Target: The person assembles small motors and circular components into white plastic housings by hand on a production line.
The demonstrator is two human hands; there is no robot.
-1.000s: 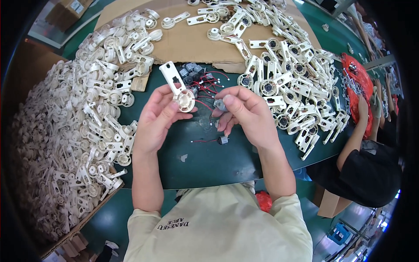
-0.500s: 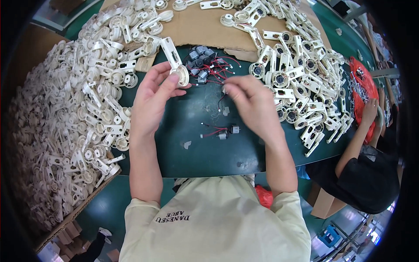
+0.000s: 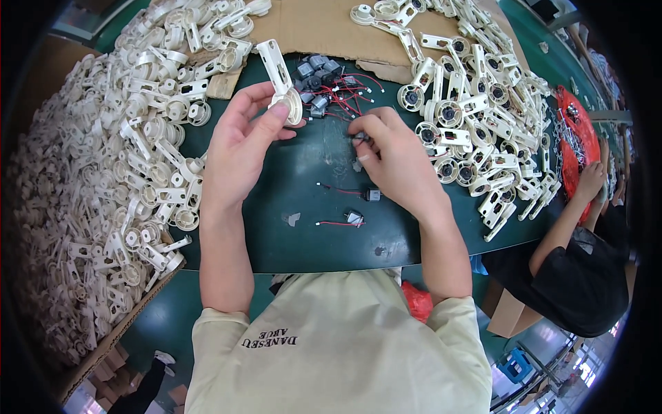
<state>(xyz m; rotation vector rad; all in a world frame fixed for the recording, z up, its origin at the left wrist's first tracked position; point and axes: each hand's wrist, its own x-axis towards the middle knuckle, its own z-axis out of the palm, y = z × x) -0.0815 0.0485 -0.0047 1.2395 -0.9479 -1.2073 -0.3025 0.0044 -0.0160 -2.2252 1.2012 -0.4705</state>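
Observation:
My left hand [image 3: 245, 141] pinches a cream plastic housing [image 3: 277, 72], its slotted arm pointing up and its round cup under my thumb. My right hand [image 3: 393, 155] has its fingers curled round a small dark grey piece [image 3: 360, 139], which looks like a small motor but is mostly hidden. Just beyond the hands lies a pile of small grey motors [image 3: 317, 76] with red and black wires. Nearer me, two more motors rest apart on the green table: one motor [image 3: 373, 195] below my right hand, the other motor [image 3: 354, 219] closer to the edge.
A big heap of cream housings [image 3: 103, 186] fills the left side. At right are many housings with dark round centres [image 3: 448, 114]. Flattened cardboard [image 3: 310, 34] covers the far table. A co-worker's arm [image 3: 569, 214] reaches toward a red bag [image 3: 579, 121] of metal parts.
The two loose motors, close together before, now lie farther apart with their wires separated. My right hand's fingers have curled in more, and a dark piece shows between them. My left hand keeps the housing.

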